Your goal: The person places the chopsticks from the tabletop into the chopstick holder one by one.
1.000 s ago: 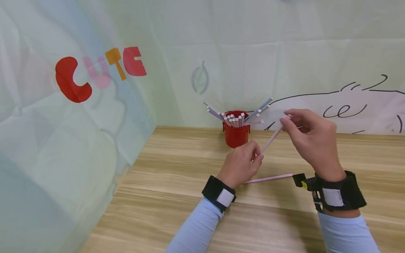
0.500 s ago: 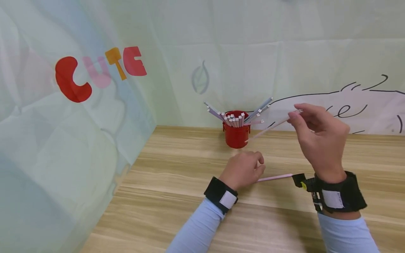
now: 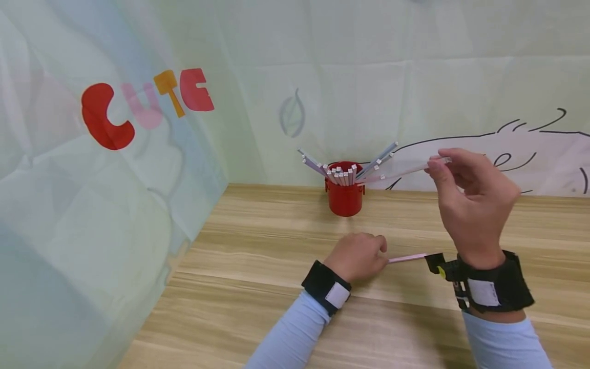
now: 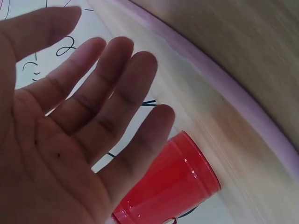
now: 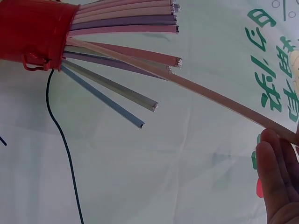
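My right hand (image 3: 479, 205) pinches one end of a thin pale pink stick (image 3: 407, 172) between thumb and fingertips. The stick's far end points left and reaches the mouth of a small red bucket (image 3: 344, 201). In the right wrist view, this stick (image 5: 210, 94) crosses in front of others fanning from the bucket (image 5: 35, 32). My left hand (image 3: 357, 259) is low over the table beside another pink stick (image 3: 407, 258), covering its left part. The left wrist view shows that hand (image 4: 79, 121) with relaxed, slightly bent fingers and nothing in them; the lying stick (image 4: 215, 77) passes beyond.
Several thin sticks (image 3: 343, 177) in pink, purple and blue-grey stand in the bucket, some leaning outward. Behind the wood-grain table (image 3: 258, 220) hangs a pale printed cloth (image 3: 369, 102). Another cloth with coloured letters (image 3: 108, 118) covers the left side.
My left hand has let go of the held stick's lower end and moved down towards the lying stick. My right hand has moved right, and its stick's free end has swung up to the bucket's mouth.
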